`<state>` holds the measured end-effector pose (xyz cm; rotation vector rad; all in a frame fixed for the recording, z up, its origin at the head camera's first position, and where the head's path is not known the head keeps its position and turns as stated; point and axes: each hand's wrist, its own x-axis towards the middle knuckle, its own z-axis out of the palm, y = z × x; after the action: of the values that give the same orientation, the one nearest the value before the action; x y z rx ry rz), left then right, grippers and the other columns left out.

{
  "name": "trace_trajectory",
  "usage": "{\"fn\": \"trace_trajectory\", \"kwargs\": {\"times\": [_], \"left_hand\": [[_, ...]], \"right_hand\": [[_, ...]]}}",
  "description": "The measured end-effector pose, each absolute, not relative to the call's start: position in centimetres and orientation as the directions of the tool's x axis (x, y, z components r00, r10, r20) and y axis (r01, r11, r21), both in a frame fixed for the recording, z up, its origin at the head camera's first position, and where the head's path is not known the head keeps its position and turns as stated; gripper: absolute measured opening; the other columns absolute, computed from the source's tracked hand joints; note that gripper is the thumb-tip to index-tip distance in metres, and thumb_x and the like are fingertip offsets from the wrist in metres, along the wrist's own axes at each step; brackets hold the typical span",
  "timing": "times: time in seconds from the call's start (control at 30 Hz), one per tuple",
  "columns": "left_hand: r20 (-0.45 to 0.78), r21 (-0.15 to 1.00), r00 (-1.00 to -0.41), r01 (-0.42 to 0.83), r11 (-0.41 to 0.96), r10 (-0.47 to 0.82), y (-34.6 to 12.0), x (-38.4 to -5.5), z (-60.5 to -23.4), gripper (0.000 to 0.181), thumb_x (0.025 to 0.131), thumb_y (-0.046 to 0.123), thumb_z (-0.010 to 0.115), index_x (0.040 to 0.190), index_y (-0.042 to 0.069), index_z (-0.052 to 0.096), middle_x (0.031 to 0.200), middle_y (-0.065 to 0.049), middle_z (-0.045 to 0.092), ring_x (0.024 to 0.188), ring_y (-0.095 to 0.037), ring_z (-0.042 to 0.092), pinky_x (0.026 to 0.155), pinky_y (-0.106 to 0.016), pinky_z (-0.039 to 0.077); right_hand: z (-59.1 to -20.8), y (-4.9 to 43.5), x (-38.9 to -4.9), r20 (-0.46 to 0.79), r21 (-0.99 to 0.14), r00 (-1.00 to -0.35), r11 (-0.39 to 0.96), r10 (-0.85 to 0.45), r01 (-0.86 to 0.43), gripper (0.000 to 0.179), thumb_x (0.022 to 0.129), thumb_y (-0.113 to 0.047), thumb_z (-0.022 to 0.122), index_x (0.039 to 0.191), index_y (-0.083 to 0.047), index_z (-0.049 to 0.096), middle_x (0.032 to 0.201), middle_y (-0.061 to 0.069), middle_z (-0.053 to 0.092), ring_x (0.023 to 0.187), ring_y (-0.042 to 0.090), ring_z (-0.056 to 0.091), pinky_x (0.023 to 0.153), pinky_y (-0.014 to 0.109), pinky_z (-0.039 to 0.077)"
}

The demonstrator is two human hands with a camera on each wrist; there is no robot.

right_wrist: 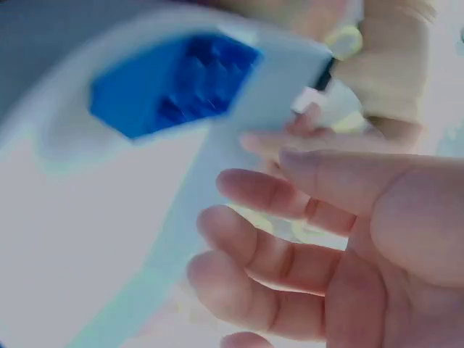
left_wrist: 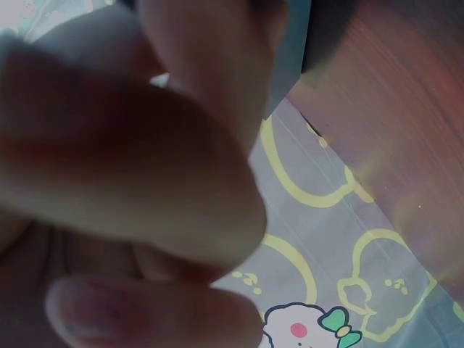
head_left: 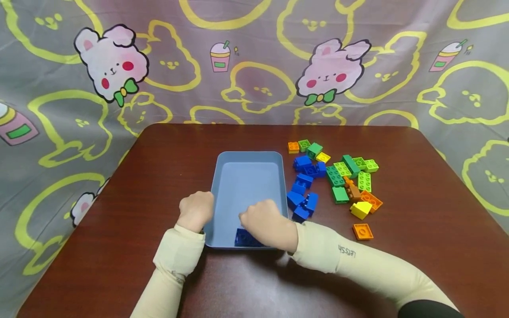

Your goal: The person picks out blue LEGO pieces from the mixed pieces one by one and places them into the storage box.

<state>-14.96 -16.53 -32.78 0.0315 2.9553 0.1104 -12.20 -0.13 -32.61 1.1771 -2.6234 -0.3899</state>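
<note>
A dark blue studded plastic building brick lies on the floor of the shallow grey-blue plastic tray, in its corner at 6 o'clock, nearest the person. The right hand hovers just above the brick; the right wrist view shows its fingers loosely spread and clear of the brick, so it grasps nothing. The left hand sits at the tray's 9 o'clock wall, fingers curled at the rim; whether it truly clamps the rim I cannot tell, since the left wrist view is a blur of fingers.

The brick looks light, rigid and smooth-sided, probably a little slippery; pinching its two flat long sides, below the studs, should hold it best. The tray seems thin-walled, light, and likely to slide on the glossy dark red-brown wooden table.

At 3 o'clock of the tray lies a loose heap of blue bricks, then green bricks, with orange and yellow ones beyond.
</note>
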Motion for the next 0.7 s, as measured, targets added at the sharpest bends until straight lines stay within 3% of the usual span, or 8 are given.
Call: {"fn": "trace_trajectory", "kwargs": {"times": [0.17, 0.4, 0.7], "left_hand": [[-0.185, 0.077, -0.982, 0.022, 0.997, 0.036, -16.6, -15.0, -32.8, 0.022, 0.084, -0.001, 0.045, 0.08, 0.001, 0.066, 0.08, -0.018, 0.062, 0.066, -0.03, 0.06, 0.049, -0.045, 0.044], [-0.176, 0.092, -0.983, 0.039, 0.995, 0.055, -16.7, -15.0, -32.9, 0.023, 0.085, -0.002, 0.045, 0.072, 0.002, 0.064, 0.072, -0.018, 0.06, 0.059, -0.028, 0.057, 0.046, -0.043, 0.043], [-0.195, 0.095, -0.98, 0.031, 0.995, 0.049, -16.6, -15.1, -32.9, 0.022, 0.084, -0.001, 0.045, 0.073, 0.002, 0.064, 0.073, -0.017, 0.06, 0.061, -0.029, 0.057, 0.046, -0.043, 0.043]], "right_hand": [[-30.5, 1.9, -12.6, 0.111, 0.257, -0.697, 0.697, -0.709, -0.669, 0.024, 0.084, -0.034, 0.062, 0.071, -0.014, 0.062, 0.047, -0.002, 0.041, 0.038, 0.009, 0.039, 0.033, 0.024, 0.034], [-29.0, 5.0, -12.8, 0.171, 0.149, -0.762, 0.781, -0.624, -0.606, 0.028, 0.08, -0.033, 0.066, 0.066, -0.012, 0.054, 0.044, -0.003, 0.033, 0.036, 0.011, 0.034, 0.032, 0.023, 0.029], [-29.4, 7.3, -12.4, 0.053, 0.061, -0.85, 0.851, -0.524, -0.521, 0.025, 0.076, -0.033, 0.07, 0.069, -0.012, 0.058, 0.044, -0.003, 0.035, 0.038, 0.013, 0.036, 0.034, 0.023, 0.031]]}}
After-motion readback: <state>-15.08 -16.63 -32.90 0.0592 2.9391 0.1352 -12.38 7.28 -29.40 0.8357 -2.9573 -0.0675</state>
